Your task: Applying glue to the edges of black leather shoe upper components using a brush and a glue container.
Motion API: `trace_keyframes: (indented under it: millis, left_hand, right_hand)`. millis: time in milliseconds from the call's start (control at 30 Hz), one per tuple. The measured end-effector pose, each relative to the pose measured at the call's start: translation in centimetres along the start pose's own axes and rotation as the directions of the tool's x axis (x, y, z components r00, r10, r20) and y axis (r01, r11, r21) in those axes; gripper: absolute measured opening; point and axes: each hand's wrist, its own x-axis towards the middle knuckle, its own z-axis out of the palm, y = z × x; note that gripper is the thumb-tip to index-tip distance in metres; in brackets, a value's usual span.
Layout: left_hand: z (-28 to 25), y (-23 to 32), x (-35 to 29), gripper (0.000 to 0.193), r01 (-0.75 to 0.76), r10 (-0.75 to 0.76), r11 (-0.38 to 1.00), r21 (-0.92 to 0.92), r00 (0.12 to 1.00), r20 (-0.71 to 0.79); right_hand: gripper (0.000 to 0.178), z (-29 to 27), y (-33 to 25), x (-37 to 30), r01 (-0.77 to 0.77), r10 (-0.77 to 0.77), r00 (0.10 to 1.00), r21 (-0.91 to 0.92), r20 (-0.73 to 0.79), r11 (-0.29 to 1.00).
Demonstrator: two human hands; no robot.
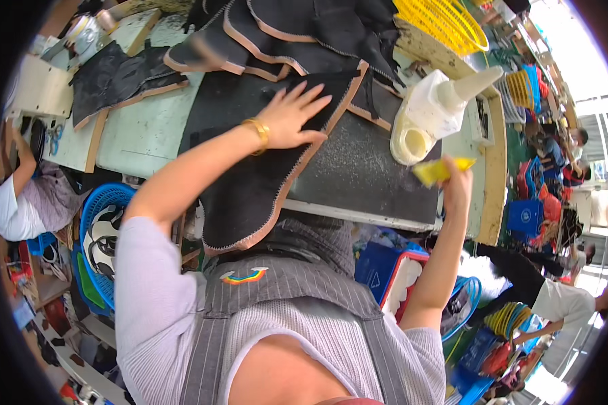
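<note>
My left hand (292,121) lies flat with spread fingers on a black boot-shaft piece (246,202), probably leather, with a tan edge strip and zigzag stitching. The piece rests on a dark work board (358,162), its lower curved end hanging past the table's near edge toward my apron. At the right, my right hand (457,182) grips a flat yellow tool (434,171), blurred by motion, so its exact kind is unclear. Just beyond that tool stands a white plastic glue bottle (429,108) with a long nozzle and a crusted round mouth.
More black pieces (277,40) with tan edges overlap at the back, and another (125,84) lies at the left. A yellow basket (446,23) is at the far right. A blue basket (101,243) stands below left. Other people (561,317) work on both sides.
</note>
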Motion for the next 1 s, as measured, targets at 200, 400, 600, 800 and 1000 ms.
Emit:
trace_keyframes:
  millis: [200, 400, 600, 800, 1000]
  left_hand:
    - [1.3, 7.0, -4.1, 0.064, 0.095, -0.098, 0.994, 0.051, 0.994, 0.052]
    - [3.4, 8.0, -2.8, 0.039, 0.220, -0.183, 0.964, 0.148, 0.957, -0.226]
    - [3.9, 8.2, -3.9, 0.035, 0.147, -0.141, 0.989, 0.006, 0.965, -0.223]
    - [-0.5, 5.2, -9.2, 0.034, 0.172, -0.172, 0.985, -0.017, 0.968, -0.183]
    - [-0.1, 3.8, -8.4, 0.035, 0.227, -0.278, 0.948, -0.225, 0.932, -0.231]
  right_hand:
    - [0.018, -0.8, -1.2, -6.0, 0.109, -0.095, 0.993, 0.251, -0.069, 0.962]
    - [0.024, 13.6, -5.9, -4.1, 0.329, -0.337, 0.929, 0.071, 0.155, 0.941]
    - [0.024, 21.7, -0.1, -0.4, 0.401, -0.339, 0.853, -0.082, 0.396, 0.912]
    - [0.024, 22.7, -1.7, -1.1, 0.353, -0.301, 0.876, -0.075, 0.376, 0.933]
    - [0.022, 24.5, -2.2, -0.3, 0.297, -0.229, 0.887, -0.116, 0.401, 0.948]
